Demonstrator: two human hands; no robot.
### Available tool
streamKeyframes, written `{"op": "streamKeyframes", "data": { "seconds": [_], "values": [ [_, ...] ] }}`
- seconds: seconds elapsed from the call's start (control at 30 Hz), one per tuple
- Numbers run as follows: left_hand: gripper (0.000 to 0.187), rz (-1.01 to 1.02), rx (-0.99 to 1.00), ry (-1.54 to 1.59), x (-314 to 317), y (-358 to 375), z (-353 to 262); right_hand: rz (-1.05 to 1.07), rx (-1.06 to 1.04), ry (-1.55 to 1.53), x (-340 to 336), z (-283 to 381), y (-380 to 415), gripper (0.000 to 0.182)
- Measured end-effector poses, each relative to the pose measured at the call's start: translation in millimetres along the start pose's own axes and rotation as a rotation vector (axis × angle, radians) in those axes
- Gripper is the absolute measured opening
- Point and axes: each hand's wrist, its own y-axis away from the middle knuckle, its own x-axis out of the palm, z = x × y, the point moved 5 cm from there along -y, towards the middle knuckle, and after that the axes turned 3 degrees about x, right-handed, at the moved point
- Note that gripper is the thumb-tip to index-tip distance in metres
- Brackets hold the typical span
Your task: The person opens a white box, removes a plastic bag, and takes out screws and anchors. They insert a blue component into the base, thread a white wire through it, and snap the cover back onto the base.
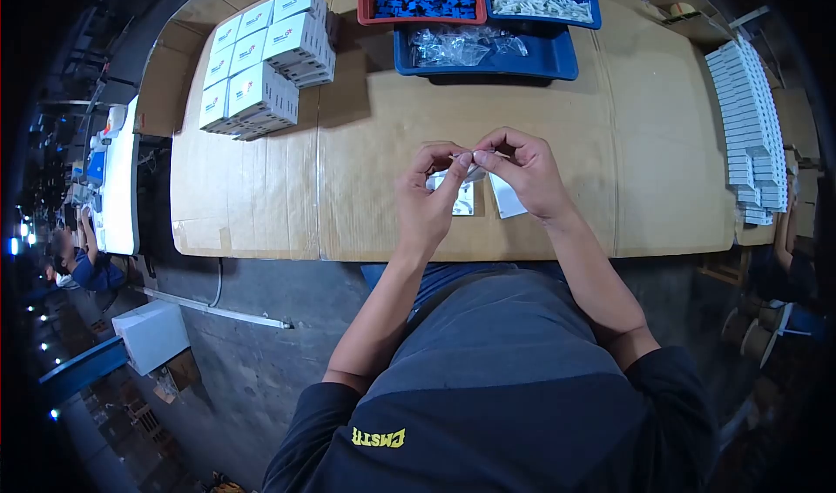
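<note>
My left hand (428,195) and my right hand (529,176) meet over the near middle of the cardboard-covered table (392,223). Thumb and fingers of each are pinched together at the edge of a small clear plastic bag (475,172). Most of the bag is covered by my fingers, and what it contains cannot be made out. Beneath my hands lie a small white piece with printing (464,201), partly behind my left hand, and an open-looking white box (507,199), partly behind my right hand.
Stacked white boxes (252,49) stand at the back left. A red bin (421,21) holds blue parts; one blue bin (596,14) holds whitish pieces, another (488,68) clear plastic bags. More white boxes (747,127) are piled right. People work at both sides.
</note>
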Motion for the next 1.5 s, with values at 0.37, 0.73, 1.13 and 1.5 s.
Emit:
{"op": "streamKeyframes", "data": {
  "seconds": [0.37, 0.73, 1.13, 1.5],
  "values": [
    [0.053, -0.101, -0.506, 0.39, -5, 3, 26, 0.031, -0.044, 0.113, -3, 18, -3, 0.011],
    [0.016, 0.023, -0.753, 0.719, -4, 14, 39, 0.182, -0.11, 0.134, -14, 24, 2, 0.018],
    [0.008, 0.02, -0.571, 0.528, -8, 4, 34, 0.082, 0.014, 0.078, -10, 4, 3, 0.024],
    [0.025, 0.064, -0.324, 0.185, -8, 6, 22, 0.043, 0.022, 0.01, 1, -6, 3, 0.038]
  ]
}}
